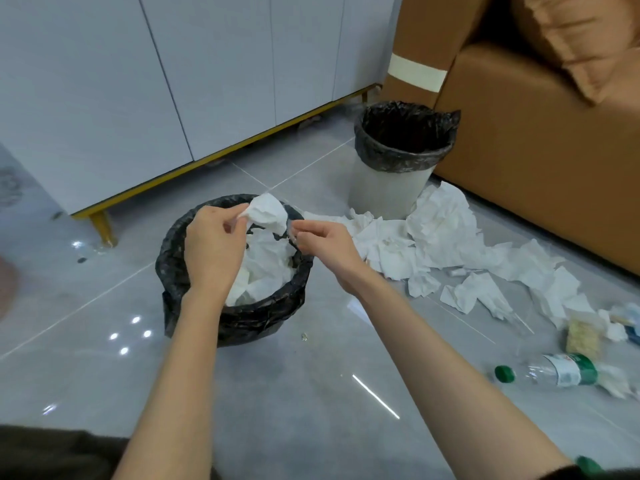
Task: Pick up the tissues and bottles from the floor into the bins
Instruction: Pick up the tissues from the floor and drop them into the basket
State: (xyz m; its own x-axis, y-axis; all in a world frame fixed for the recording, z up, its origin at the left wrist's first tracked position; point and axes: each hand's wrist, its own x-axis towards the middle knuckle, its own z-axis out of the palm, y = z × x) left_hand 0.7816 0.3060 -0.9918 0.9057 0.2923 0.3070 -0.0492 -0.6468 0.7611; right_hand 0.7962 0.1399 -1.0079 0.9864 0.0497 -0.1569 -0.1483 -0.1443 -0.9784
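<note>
Floor [277, 393]: grey glossy tiles, and everything I have to clear lies on the right half.
Sofa [536, 168]: tan, along the right edge, with the litter strewn along its base.
Loose tissues [443, 233]: a white spread from the foot of the far bin out along the sofa. It lies to the right of both hands, so my right one is nearer.
Far bin [391, 188]: grey with a black liner, upright against the sofa. I see nothing inside it.
Near bin [242, 323]: black liner, directly under my hands, already holding white tissues.
Left hand [211, 247]: over the near bin, fingertips pinching a crumpled tissue.
Right hand [325, 247]: fingers curled at that tissue's lower edge. I cannot tell whether it has hold of it.
Held tissue [268, 214]: above the near bin's far rim, ready to drop, I judge.
Bottle [561, 370]: clear, on its side, right of my right forearm. Its long axis runs left to right, with the green cap end pointing towards me.
</note>
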